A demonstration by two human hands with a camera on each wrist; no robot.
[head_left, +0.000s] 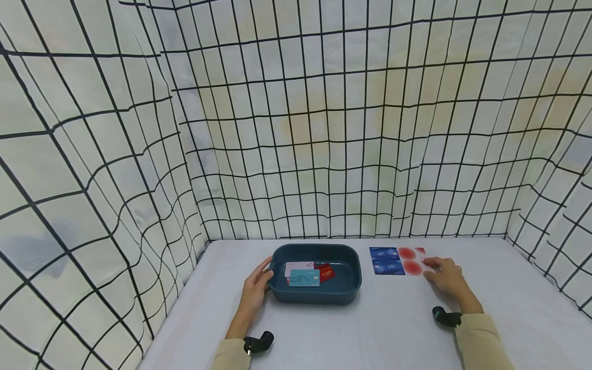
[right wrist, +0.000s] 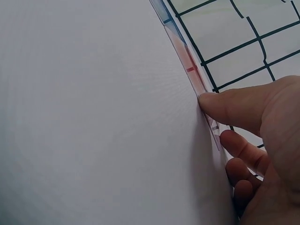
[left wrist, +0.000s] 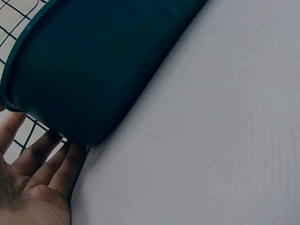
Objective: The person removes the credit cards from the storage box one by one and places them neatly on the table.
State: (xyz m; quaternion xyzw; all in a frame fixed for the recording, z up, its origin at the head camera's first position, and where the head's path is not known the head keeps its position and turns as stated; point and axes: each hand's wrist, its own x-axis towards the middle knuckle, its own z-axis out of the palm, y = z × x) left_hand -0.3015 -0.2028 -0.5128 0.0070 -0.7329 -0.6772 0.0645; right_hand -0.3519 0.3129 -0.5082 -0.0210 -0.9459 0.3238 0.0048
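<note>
My left hand is at the left end of a dark teal plastic bin, its fingers extended against the end wall. Inside the bin lie a light blue card, a red VIP card and a pale pink card, overlapping. Right of the bin, two blue cards lie edge to edge with two pink-and-white cards bearing red circles. My right hand pinches the nearer pink-and-white card at its right end, covering part of it. The thumb touches its near edge.
Everything stands on a white-covered table. A white sheet with a black grid rises behind the table and along its sides. Each wrist wears a black strap with a small camera.
</note>
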